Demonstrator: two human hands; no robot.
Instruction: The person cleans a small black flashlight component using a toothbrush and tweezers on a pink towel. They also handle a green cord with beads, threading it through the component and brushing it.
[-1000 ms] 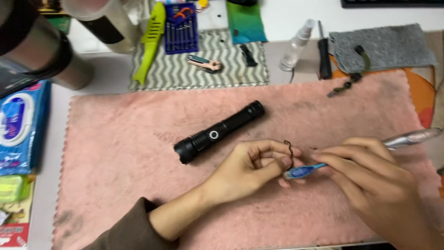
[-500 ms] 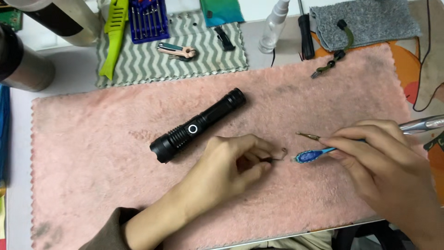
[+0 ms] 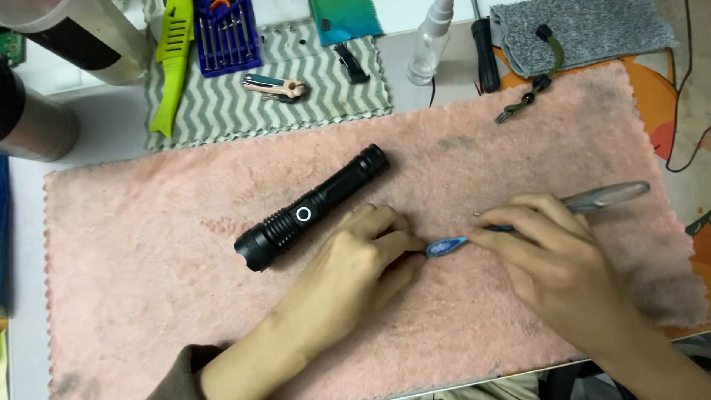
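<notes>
1. Nearest the camera: two hands lowered onto the pink towel (image 3: 148, 296). Left hand (image 3: 355, 259) now curled knuckles-up with fingertips pressed together on something too small to make out; the thin dark wire loop held up a second ago no longer visible.
2. Right hand (image 3: 552, 259) pinching a blue-tipped tool (image 3: 446, 246), its tip now touching the left fingertips where half a second ago a gap remained; a grey pen-like tool (image 3: 603, 196) jutting out beyond the knuckles.
3. Judged from this: work moved from lifting and inspecting to close contact down on the towel.
4. Mid-distance: one black flashlight (image 3: 311, 209), lying diagonally just beside the left hand, untouched and unmoved on the towel.
5. Farther back on the counter (image 3: 111, 126): one zigzag cloth (image 3: 222, 111) carrying one lime-green tool (image 3: 170, 63), one blue screwdriver set (image 3: 226, 33), one folding knife (image 3: 274, 87); one spray bottle (image 3: 431, 44); one grey cloth (image 3: 592, 33); one dark lanyard (image 3: 527, 95).
</notes>
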